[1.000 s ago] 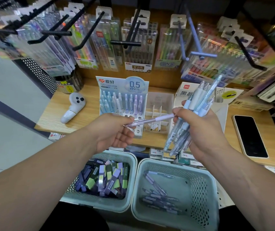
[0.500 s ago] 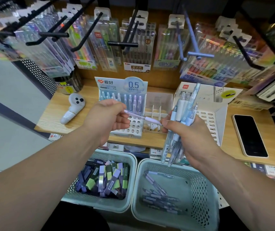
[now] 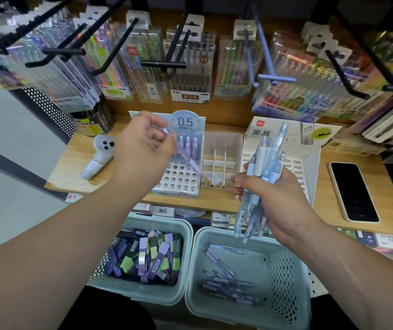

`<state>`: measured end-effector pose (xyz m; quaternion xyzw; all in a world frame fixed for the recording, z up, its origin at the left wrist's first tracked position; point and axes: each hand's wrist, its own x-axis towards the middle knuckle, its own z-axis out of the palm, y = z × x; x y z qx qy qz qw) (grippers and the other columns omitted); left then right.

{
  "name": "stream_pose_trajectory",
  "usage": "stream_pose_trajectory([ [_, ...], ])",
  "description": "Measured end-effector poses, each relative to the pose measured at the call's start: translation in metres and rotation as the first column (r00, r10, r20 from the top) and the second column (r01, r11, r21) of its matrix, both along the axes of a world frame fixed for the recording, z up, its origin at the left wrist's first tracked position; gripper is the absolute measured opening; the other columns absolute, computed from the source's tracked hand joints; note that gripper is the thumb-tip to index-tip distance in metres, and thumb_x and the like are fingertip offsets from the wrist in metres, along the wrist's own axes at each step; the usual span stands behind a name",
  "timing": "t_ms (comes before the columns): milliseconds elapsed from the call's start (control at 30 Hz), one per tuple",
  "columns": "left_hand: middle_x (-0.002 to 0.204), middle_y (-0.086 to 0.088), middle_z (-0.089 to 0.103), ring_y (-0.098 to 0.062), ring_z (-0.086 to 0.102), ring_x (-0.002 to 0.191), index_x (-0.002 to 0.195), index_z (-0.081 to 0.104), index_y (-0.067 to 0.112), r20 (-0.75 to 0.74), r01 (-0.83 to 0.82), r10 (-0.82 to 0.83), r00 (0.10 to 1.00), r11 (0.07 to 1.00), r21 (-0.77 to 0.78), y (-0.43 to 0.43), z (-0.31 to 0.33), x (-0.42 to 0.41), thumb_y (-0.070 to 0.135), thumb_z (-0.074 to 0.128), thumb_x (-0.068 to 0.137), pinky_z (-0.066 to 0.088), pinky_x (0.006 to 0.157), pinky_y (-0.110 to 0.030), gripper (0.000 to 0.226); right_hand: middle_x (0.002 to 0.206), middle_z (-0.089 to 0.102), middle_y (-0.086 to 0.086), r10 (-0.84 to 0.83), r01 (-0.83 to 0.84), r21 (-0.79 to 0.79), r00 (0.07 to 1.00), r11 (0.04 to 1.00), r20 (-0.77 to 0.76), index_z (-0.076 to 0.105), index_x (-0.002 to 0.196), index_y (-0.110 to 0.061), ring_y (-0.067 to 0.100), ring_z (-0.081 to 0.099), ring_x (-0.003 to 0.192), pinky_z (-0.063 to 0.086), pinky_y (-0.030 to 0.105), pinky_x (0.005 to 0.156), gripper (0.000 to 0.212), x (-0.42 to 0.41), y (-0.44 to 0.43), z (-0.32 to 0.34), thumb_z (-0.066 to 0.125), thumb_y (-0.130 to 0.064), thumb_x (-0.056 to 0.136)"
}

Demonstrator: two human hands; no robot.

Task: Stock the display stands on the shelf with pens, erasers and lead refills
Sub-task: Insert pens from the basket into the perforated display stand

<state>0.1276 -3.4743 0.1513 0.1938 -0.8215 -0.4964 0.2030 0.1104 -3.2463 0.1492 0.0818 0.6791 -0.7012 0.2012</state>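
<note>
My left hand (image 3: 140,151) pinches one purple pen (image 3: 186,156), held slanting with its tip down over the white holed pen stand (image 3: 178,179) marked 0.5 mm. Several pens stand in the stand's back row. My right hand (image 3: 271,194) grips a bundle of blue and white pens (image 3: 262,167) upright, in front of the white slotted stand (image 3: 295,167). A clear divided tray (image 3: 221,160) sits between the two stands.
Below the wooden shelf (image 3: 214,201) are two pale green baskets: the left basket (image 3: 143,294) holds lead refill boxes, the right basket (image 3: 293,270) holds several pens. A white ghost-shaped gadget (image 3: 97,158) lies left, a phone (image 3: 352,191) right. Hooks with pen packs (image 3: 190,67) hang above.
My left hand drew the purple pen out of the bundle and carried it up and left over the holed stand. My right hand lowered the bundle slightly.
</note>
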Motion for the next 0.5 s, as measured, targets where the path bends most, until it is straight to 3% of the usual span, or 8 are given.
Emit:
stream_pose_trajectory([
  [67, 0.068, 0.003, 0.062, -0.015, 0.065, 0.065, 0.096, 0.054, 0.025, -0.027, 0.040, -0.047, 0.999, 0.972, -0.232, 0.005, -0.005, 0.000, 0.016, 0.069, 0.092, 0.058, 0.070, -0.044, 0.018, 0.075, 0.073, 0.006, -0.001, 0.001, 0.011, 1.000, 1.000, -0.003, 0.065, 0.099, -0.011, 0.023, 0.071, 0.074, 0.059, 0.048, 0.087, 0.026, -0.001, 0.003, -0.001, 0.079, -0.001, 0.080],
  [167, 0.067, 0.014, 0.054, -0.010, 0.057, 0.061, 0.103, 0.059, 0.016, -0.014, 0.081, -0.095, 0.995, 0.904, -0.419, 0.015, -0.010, -0.003, 0.017, 0.067, 0.093, 0.056, 0.067, -0.038, 0.013, 0.075, 0.073, 0.008, 0.009, -0.009, 0.022, 1.000, 1.000, 0.001, 0.065, 0.098, -0.011, 0.025, 0.071, 0.076, 0.058, 0.049, 0.088, 0.024, -0.001, 0.006, -0.001, 0.079, -0.002, 0.080],
  [267, 0.065, 0.018, 0.049, -0.013, 0.053, 0.062, 0.102, 0.058, 0.014, -0.001, 0.088, -0.102, 0.995, 0.869, -0.486, 0.020, -0.016, -0.013, 0.019, 0.065, 0.094, 0.054, 0.066, -0.035, 0.012, 0.078, 0.073, 0.009, 0.016, -0.016, 0.021, 1.000, 1.000, 0.006, 0.065, 0.099, -0.012, 0.025, 0.072, 0.076, 0.060, 0.046, 0.083, 0.025, -0.001, 0.008, 0.001, 0.079, -0.002, 0.080],
  [400, 0.077, -0.004, 0.064, -0.028, 0.062, 0.071, 0.101, 0.057, 0.011, 0.060, 0.123, -0.108, 0.992, 0.824, -0.553, 0.023, -0.027, -0.024, 0.020, 0.060, 0.095, 0.053, 0.066, -0.043, 0.011, 0.082, 0.074, 0.009, 0.009, -0.009, -0.012, 1.000, 1.000, 0.003, 0.065, 0.103, -0.011, 0.022, 0.072, 0.076, 0.060, 0.039, 0.078, 0.027, -0.003, 0.010, 0.006, 0.079, -0.003, 0.081],
  [500, 0.080, -0.010, 0.067, -0.031, 0.063, 0.075, 0.096, 0.059, 0.011, 0.135, 0.166, -0.106, 0.985, 0.799, -0.578, 0.027, -0.036, -0.028, 0.017, 0.060, 0.094, 0.053, 0.068, -0.043, 0.007, 0.081, 0.074, 0.009, 0.007, -0.007, -0.024, 1.000, 1.000, 0.000, 0.065, 0.101, -0.012, 0.022, 0.072, 0.077, 0.060, 0.037, 0.077, 0.026, -0.002, 0.011, 0.008, 0.079, -0.003, 0.081],
])
